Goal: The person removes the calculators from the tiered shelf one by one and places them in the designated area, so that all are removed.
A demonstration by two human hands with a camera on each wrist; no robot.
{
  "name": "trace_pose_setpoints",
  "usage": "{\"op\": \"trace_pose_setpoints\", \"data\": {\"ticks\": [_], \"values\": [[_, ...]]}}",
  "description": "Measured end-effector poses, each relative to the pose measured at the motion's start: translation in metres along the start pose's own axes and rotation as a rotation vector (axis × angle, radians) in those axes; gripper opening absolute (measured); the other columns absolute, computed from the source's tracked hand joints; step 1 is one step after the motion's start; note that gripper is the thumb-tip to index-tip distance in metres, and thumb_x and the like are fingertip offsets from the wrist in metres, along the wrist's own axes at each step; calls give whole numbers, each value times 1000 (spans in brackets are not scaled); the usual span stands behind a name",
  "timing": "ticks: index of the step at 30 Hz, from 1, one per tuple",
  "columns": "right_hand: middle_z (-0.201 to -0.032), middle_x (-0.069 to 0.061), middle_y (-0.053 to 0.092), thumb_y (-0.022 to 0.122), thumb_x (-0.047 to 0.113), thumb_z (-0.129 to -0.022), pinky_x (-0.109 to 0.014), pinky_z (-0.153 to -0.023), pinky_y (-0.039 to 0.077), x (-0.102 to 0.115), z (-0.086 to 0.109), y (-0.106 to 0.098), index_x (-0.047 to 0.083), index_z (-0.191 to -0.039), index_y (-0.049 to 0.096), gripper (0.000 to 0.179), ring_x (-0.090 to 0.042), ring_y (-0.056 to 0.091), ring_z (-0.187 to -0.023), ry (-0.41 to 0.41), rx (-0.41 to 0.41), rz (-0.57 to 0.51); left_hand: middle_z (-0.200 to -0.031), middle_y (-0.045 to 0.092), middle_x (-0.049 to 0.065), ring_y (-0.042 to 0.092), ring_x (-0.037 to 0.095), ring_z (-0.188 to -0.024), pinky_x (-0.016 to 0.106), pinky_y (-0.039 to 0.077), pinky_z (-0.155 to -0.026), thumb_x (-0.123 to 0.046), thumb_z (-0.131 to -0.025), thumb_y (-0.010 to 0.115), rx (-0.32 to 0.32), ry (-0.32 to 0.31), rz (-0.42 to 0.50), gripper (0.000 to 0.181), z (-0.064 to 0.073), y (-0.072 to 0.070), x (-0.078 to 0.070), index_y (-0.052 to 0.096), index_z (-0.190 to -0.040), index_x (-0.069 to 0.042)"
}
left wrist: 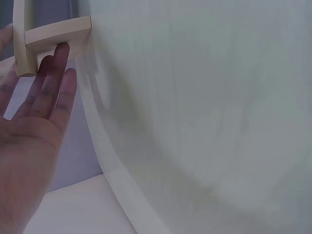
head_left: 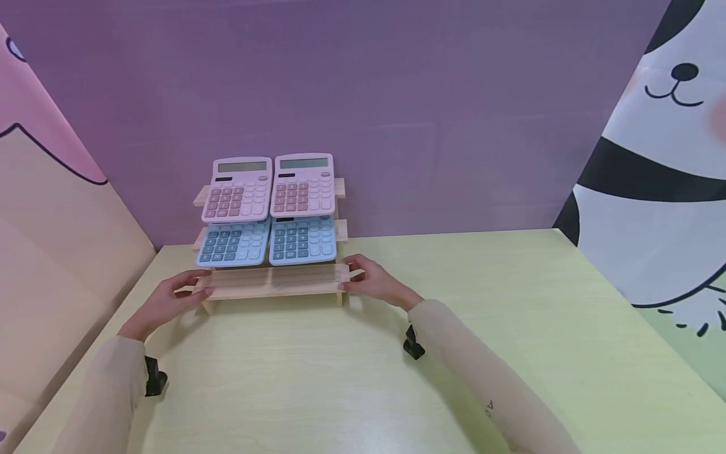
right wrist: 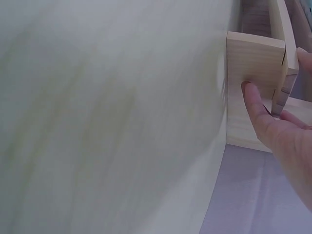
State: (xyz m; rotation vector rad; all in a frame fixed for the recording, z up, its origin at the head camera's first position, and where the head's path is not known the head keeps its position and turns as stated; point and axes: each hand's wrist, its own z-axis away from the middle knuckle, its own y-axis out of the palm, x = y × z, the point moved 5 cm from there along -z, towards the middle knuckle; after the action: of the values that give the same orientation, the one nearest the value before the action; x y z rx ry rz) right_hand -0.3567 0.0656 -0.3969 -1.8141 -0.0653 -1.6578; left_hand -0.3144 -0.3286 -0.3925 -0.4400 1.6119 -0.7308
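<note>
Wooden tiered rack [head_left: 272, 282] sits at the back of the pale yellow-green desk [head_left: 363, 372], close against the purple wall [head_left: 397, 94]. Three steps; the lowest, front step is bare.

Load on the rack:
- top step — two pink calculators [head_left: 272, 186] side by side, touching
- middle step — two blue calculators [head_left: 266, 241] side by side, their upper edges tucked under the pink ones

Left hand [head_left: 180, 295] is at the left end of the front step. Left wrist view shows fingers [left wrist: 53, 83] straight and together, tips against the underside of a wooden slat end — grip is flat contact, not wrapped around anything.

Right hand [head_left: 368, 277] is at the right end of the same step. Right wrist view shows the thumb [right wrist: 253, 105] pressed on the face of the wooden end block, with another fingertip over the slat edge behind it — a pinching grip on the rack end.

Both forearms in beige sleeves [head_left: 482, 372], each with a black wrist-mounted clip [head_left: 413, 345]. Side panels: pink-and-tan print on the left [head_left: 51, 208], panda print on the right [head_left: 658, 176].
</note>
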Motion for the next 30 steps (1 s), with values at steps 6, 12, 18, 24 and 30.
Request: {"op": "trace_pose_setpoints", "data": {"ticks": [6, 12, 18, 24, 30], "values": [[-139, -26, 50, 66, 10, -100, -39, -99, 52, 0, -1, 1, -6, -151, 39, 60, -36, 59, -116, 18, 11, -11, -153, 43, 32, 46, 48, -135, 28, 48, -104, -26, -105, 62, 10, -19, -5, 60, 0, 1, 0, 43, -153, 5], [-137, -24, 50, 68, 10, -99, -39, -98, 52, -1, -3, 1, -5, -151, 39, 61, -36, 59, -117, 32, 5, -26, -155, 41, 31, 42, 49, -138, 54, 44, -111, -26, -105, 62, 9, -30, -11, 60, 0, 0, 2, 42, -153, 4], [-133, -24, 51, 69, 7, -98, -35, -94, 52, 1, -4, 1, -6, -149, 41, 60, -35, 60, -113, 36, -5, -32, -153, 43, 32, 45, 47, -137, 27, 47, -102, -27, -104, 64, 9, -33, -19, 62, -1, 0, 1, 42, -153, 4], [-132, -23, 51, 69, 5, -97, -33, -91, 52, 2, -3, 1, -6, -148, 42, 59, -33, 59, -109, 46, -20, -52, -152, 42, 35, 44, 50, -136, 60, 42, -112, -27, -104, 64, 21, -39, -8, 63, -2, 0, 0, 41, -153, 6], [-135, -24, 49, 70, 4, -96, -34, -93, 51, 2, -2, 2, -6, -148, 41, 60, -33, 58, -110, 61, -30, -79, -152, 42, 34, 46, 49, -133, 59, 43, -110, -27, -104, 64, 24, -43, -12, 63, -4, 0, 3, 41, -153, 6]]}}
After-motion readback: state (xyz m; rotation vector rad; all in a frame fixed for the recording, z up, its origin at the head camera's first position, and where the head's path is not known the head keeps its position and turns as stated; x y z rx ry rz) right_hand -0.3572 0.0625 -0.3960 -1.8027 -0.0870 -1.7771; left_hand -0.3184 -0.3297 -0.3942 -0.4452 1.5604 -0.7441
